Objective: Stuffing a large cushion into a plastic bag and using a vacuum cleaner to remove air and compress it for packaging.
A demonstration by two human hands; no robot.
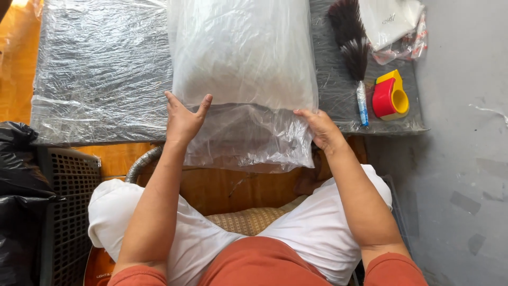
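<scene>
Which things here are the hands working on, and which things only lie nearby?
In use: left hand and right hand, both on the clear plastic bag.

Lying about: feather duster, red and yellow tape dispenser, black bags.
</scene>
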